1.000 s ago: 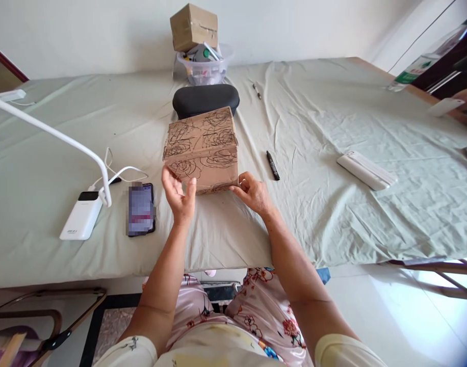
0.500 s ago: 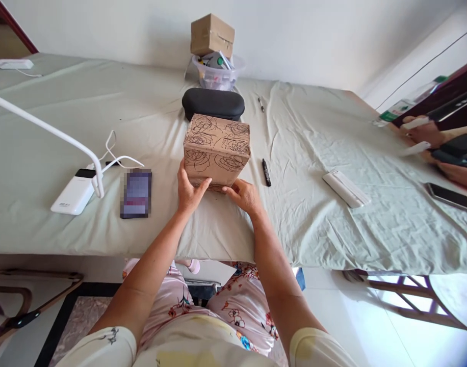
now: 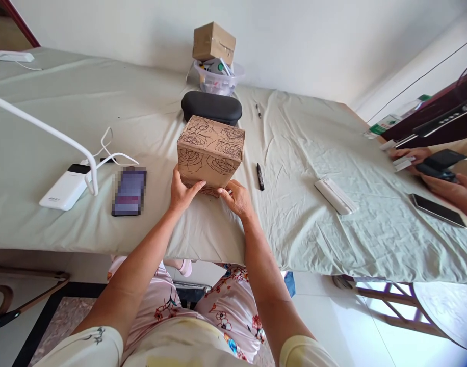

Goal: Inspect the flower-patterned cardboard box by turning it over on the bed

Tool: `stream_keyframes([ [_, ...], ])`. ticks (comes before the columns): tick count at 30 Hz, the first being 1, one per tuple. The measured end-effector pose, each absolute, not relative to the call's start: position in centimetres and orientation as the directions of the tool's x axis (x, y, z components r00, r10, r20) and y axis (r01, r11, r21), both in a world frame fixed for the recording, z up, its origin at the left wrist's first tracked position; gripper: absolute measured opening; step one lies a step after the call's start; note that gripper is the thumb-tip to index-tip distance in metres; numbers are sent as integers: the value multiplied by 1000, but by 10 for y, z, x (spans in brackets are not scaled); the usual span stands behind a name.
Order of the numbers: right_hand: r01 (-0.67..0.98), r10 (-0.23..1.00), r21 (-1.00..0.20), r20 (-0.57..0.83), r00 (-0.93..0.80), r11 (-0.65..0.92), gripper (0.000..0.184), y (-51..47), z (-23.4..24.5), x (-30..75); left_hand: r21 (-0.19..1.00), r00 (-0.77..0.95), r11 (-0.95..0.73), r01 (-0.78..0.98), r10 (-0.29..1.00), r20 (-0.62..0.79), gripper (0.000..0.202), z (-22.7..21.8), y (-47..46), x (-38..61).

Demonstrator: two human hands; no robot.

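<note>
A brown cardboard box, covered in black scribbled loops on its top and front, is held between both hands near the table's front edge. My left hand grips its lower left corner, thumb along the front face. At the lower right corner is my right hand, thumb against the front edge and the other fingers partly hidden beneath or beside the box. To the right of it lies a black marker. Directly behind the box sits a black zippered case.
Left are a white power bank with cable, a phone and a white lamp arm. A clear basin carries another box. Right lie a white case-like object, another phone and a co-worker's hands holding a black device.
The view has shifted slightly, moving the table items a little leftward in the picture. Both hands keep their hold on the box. At right, the co-worker's hands show more fully.
</note>
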State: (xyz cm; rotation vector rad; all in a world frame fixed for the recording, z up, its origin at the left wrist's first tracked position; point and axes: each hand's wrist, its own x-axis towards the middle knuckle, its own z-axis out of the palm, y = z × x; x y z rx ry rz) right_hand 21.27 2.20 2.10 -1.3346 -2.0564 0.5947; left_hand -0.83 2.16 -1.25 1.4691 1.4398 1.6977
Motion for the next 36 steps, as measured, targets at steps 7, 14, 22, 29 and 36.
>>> stream_keyframes([
  [7, 596, 919, -702, 254, -301, 390, 86, 20, 17, 211, 906, -317, -351, 235, 854, 413, 90, -11, 20, -7],
  [14, 563, 927, -737, 275, -256, 374, 83, 19, 19, 208, 893, -315, -363, 267, 843, 437, 88, -7, 21, -11],
  [22, 382, 908, -847, 416, 43, 370, 70, 26, 10, 213, 800, -246, -456, 389, 786, 567, 63, -4, 20, -17],
  [29, 367, 824, -795, 555, 117, 483, 107, 30, 9, 229, 702, -166, -527, 480, 731, 662, 53, 6, 17, -21],
  [36, 435, 704, -715, 674, 223, 547, 70, 29, 17, 240, 572, -97, -558, 601, 659, 746, 52, 22, 14, -34],
])
